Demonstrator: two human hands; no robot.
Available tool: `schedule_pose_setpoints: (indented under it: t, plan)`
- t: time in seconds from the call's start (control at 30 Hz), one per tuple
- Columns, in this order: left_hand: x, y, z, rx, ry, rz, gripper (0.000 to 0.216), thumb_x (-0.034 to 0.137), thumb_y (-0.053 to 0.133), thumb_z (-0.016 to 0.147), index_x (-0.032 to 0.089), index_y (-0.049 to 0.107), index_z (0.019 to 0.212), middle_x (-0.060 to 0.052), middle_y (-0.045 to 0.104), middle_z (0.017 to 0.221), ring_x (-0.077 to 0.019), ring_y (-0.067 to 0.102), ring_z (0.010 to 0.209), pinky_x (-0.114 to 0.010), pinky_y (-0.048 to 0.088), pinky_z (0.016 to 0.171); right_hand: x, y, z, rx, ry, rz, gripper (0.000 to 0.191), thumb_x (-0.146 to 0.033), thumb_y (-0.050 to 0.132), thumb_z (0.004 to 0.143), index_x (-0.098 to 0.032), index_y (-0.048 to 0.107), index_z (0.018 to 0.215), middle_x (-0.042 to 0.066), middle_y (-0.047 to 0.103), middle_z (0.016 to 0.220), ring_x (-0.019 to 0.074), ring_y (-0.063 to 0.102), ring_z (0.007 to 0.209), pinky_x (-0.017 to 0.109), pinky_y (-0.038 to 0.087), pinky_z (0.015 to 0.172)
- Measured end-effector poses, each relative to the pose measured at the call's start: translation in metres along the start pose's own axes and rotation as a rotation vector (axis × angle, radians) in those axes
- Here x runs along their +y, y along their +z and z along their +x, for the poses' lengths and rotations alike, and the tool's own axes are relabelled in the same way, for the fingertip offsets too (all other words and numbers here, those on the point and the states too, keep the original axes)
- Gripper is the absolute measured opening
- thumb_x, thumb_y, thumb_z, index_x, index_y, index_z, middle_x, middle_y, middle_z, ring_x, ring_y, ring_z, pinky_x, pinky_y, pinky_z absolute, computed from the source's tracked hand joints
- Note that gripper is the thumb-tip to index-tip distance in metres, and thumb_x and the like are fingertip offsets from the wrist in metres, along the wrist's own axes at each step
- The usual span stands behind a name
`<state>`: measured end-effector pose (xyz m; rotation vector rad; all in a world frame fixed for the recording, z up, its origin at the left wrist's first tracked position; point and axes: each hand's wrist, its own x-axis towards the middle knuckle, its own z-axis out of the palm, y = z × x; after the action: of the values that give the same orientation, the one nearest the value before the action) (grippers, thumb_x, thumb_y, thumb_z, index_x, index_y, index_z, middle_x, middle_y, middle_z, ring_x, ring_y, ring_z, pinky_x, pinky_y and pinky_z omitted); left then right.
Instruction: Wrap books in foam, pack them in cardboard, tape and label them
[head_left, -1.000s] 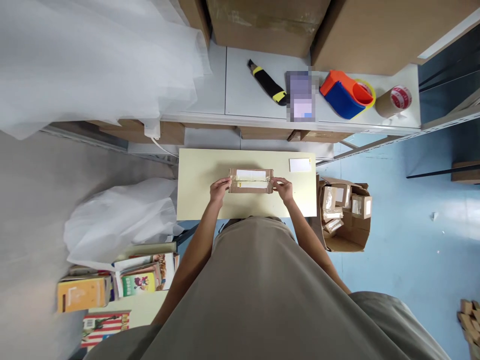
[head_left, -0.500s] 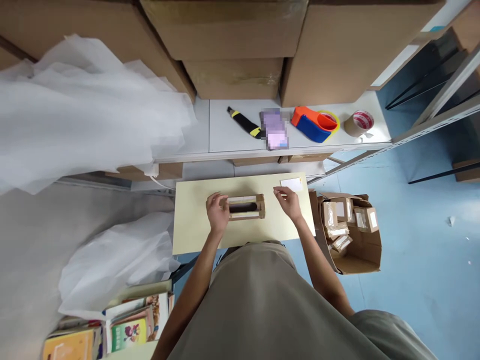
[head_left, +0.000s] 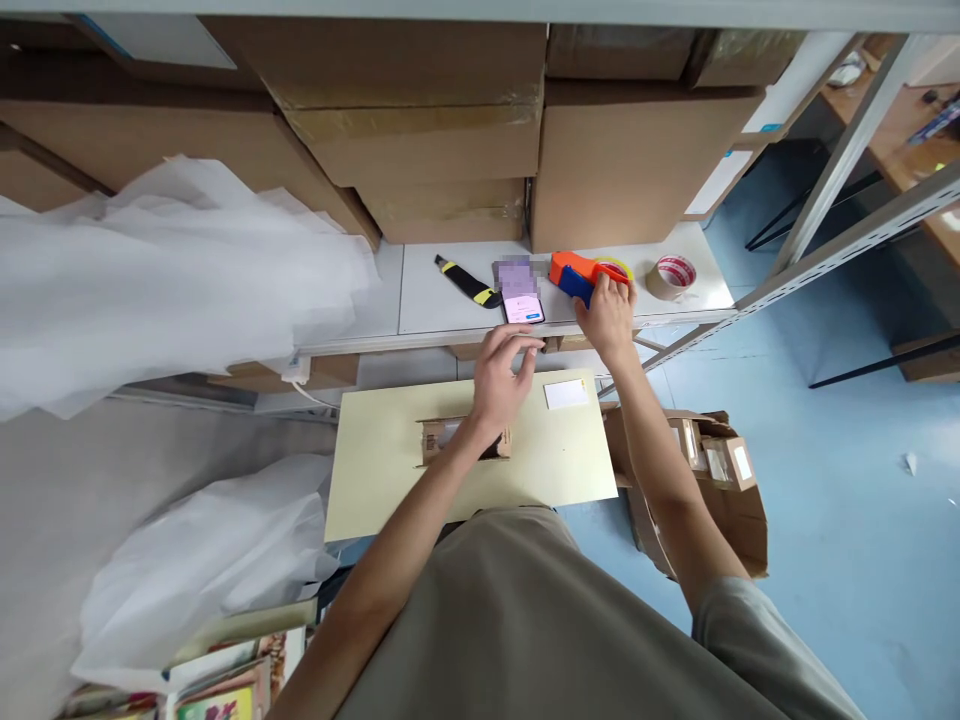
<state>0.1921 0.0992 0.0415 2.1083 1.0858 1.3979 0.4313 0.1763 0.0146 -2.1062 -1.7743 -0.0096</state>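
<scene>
Grey shelf (head_left: 431, 318), pale table (head_left: 375, 455), blue floor (head_left: 840, 440)
The right hand (head_left: 611, 315) clasps the tape dispenser (head_left: 566, 268) on the shelf; the left hand (head_left: 501, 388), empty, fingers parted, hangs over the table, where an open carton (head_left: 433, 441) lies.

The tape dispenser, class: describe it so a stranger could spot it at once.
Find the white shelf bearing the large cardboard boxes. Along it, between the phone and the brown tape roll, lies the tape dispenser, with the right hand on it. Unlike both, it is orange and blue.
</scene>
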Motion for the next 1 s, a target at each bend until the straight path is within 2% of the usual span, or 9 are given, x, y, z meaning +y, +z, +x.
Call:
schedule_pose_setpoints:
  t: [0.1, 0.23, 0.3, 0.4, 0.5, 0.6, 0.67, 0.83, 1.0]
  plan:
    - [0.024, 0.000, -0.004, -0.027, -0.009, -0.060, 0.017, 0.016, 0.062, 0.108, 0.025, 0.075, 0.104, -0.006, 0.078, 0.121, -0.0220, 0.075, 0.119, -0.042, 0.062, 0.108, 0.001, 0.013, 0.014, -0.009, -0.001, -0.017, 0.046, -0.028, 0.057, 0.106, -0.004, 0.057, 0.145, 0.027, 0.075, 0.124, 0.0399, 0.064, 0.131, 0.067, 0.032, 0.128]
    - [0.055, -0.012, -0.019, -0.070, -0.092, -0.169, 0.017, 0.021, 0.060, 0.111, 0.026, 0.075, 0.105, -0.008, 0.080, 0.121, -0.0235, 0.077, 0.118, -0.044, 0.063, 0.106, 0.009, 0.017, 0.018, 0.051, 0.000, 0.088, 0.041, -0.037, 0.056, 0.110, -0.007, 0.061, 0.137, 0.025, 0.077, 0.114, 0.0389, 0.071, 0.121, 0.068, 0.041, 0.122]
    - [0.063, -0.019, -0.028, -0.072, -0.139, -0.223, 0.016, 0.026, 0.061, 0.113, 0.027, 0.076, 0.106, -0.009, 0.080, 0.120, -0.0245, 0.077, 0.118, -0.045, 0.064, 0.106, 0.008, 0.013, 0.000, 0.124, -0.003, 0.214, 0.046, -0.051, 0.056, 0.112, -0.013, 0.062, 0.136, 0.022, 0.078, 0.114, 0.0391, 0.074, 0.114, 0.068, 0.050, 0.114]
    - [0.059, -0.030, -0.048, -0.049, -0.232, -0.274, 0.014, 0.032, 0.063, 0.113, 0.027, 0.076, 0.109, -0.009, 0.081, 0.119, -0.0251, 0.078, 0.118, -0.045, 0.064, 0.105, -0.009, -0.004, -0.055, 0.158, 0.048, 0.478, 0.058, -0.073, 0.061, 0.106, -0.022, 0.063, 0.132, 0.016, 0.078, 0.113, 0.0366, 0.077, 0.102, 0.061, 0.062, 0.098]
    - [0.044, -0.043, -0.077, -0.034, -0.378, -0.308, 0.014, 0.037, 0.066, 0.112, 0.026, 0.075, 0.114, -0.009, 0.080, 0.117, -0.0231, 0.078, 0.113, -0.041, 0.065, 0.100, -0.045, -0.026, -0.126, -0.013, 0.141, 0.818, 0.054, -0.076, 0.074, 0.099, -0.026, 0.066, 0.117, 0.010, 0.080, 0.105, 0.0306, 0.077, 0.095, 0.050, 0.066, 0.094]
    - [0.036, -0.061, -0.110, -0.050, -0.521, -0.341, 0.018, 0.041, 0.072, 0.109, 0.025, 0.074, 0.116, -0.008, 0.080, 0.114, -0.0212, 0.079, 0.105, -0.037, 0.066, 0.096, -0.087, -0.039, -0.184, -0.275, 0.177, 1.143, 0.052, -0.070, 0.079, 0.098, -0.027, 0.066, 0.124, 0.009, 0.083, 0.114, 0.0291, 0.080, 0.101, 0.048, 0.066, 0.098]
    - [0.037, -0.075, -0.128, -0.038, -0.570, -0.338, 0.020, 0.042, 0.076, 0.106, 0.025, 0.073, 0.116, -0.007, 0.079, 0.115, -0.0209, 0.078, 0.104, -0.036, 0.066, 0.095, -0.111, -0.040, -0.209, -0.387, 0.192, 1.235, 0.053, -0.071, 0.080, 0.097, -0.028, 0.066, 0.126, 0.009, 0.084, 0.117, 0.0298, 0.080, 0.106, 0.048, 0.067, 0.101]
    - [0.041, -0.113, -0.153, 0.037, -0.585, -0.288, 0.016, 0.038, 0.080, 0.104, 0.026, 0.074, 0.113, -0.004, 0.079, 0.108, -0.0193, 0.077, 0.099, -0.033, 0.066, 0.092, -0.148, -0.034, -0.237, -0.521, 0.202, 1.290, 0.061, -0.075, 0.080, 0.095, -0.028, 0.065, 0.131, 0.010, 0.084, 0.119, 0.0307, 0.080, 0.112, 0.047, 0.068, 0.101]
    - [0.034, -0.141, -0.163, 0.051, -0.566, -0.286, 0.011, 0.037, 0.079, 0.104, 0.027, 0.076, 0.109, -0.004, 0.081, 0.104, -0.0196, 0.077, 0.094, -0.033, 0.066, 0.087, -0.175, -0.032, -0.249, -0.535, 0.162, 1.212, 0.059, -0.077, 0.071, 0.100, -0.028, 0.064, 0.132, 0.010, 0.082, 0.120, 0.0299, 0.079, 0.111, 0.046, 0.067, 0.099]
